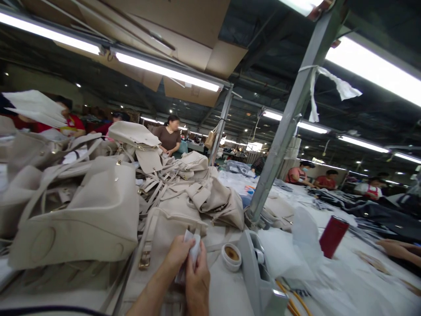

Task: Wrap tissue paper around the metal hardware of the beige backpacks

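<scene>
Both hands, left (pixel 179 254) and right (pixel 198 278), angle forward close together, fingers pinching a small white slip (pixel 194 247) between them above a beige bag (pixel 161 228). A round tub (pixel 231 257) and grey holder (pixel 259 267) stand rightward; beyond, piled bags (pixel 194 175) and a post (pixel 283 145).

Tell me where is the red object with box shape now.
In the head view, the red box-shaped object stands on the table's right side, right of the clear plastic sheets.

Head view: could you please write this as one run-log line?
left hand: holding pale slip | right hand: same slip | nearby: beige bags, round tub
</scene>
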The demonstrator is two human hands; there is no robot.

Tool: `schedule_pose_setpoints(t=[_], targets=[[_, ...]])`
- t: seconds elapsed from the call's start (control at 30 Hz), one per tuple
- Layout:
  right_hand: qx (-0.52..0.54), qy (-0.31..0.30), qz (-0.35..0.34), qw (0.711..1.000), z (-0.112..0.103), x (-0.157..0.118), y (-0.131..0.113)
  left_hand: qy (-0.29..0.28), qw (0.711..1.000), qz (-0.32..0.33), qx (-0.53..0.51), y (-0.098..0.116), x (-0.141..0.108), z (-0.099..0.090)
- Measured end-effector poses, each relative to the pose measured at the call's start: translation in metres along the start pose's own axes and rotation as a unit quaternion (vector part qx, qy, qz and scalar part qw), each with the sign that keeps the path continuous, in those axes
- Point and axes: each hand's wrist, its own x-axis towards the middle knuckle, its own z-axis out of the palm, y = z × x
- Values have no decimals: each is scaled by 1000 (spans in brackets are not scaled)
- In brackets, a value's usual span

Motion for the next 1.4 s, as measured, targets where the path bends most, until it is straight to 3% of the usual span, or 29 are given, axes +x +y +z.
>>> schedule_pose_setpoints(t=[0.2,0.5,0.7,0.8,0.93,1.1,1.27,1.4], targets=[[26,-27,-8,999,-5,-4,-1,-45,997,-57,-13,9,-6,-8],[145,-73,110,981,-11,6,-17,-43,996,-67,-38,5,-7,-8],[-28,2,30,999,-4,3,-14,-59,995,-65,-48,2,-10,-9],[-55,24,2,998,-3,-1,-13,-64,995,-56,-51,1,-12,-9],[-88,-6,-5,996,-10,12,-18,-51,997,-38,-42,0,-13,-7],[-191,-58,-74,977,-18,44,-27,-42,999,-16,-25,0,-14,-7],[-258,-37,-92,961,-10,58,-22,-12,1000,4,27,-4,-12,-10],[-281,-7,-96,955,1,51,-11,60,990,52,117,-6,-13,-10]])
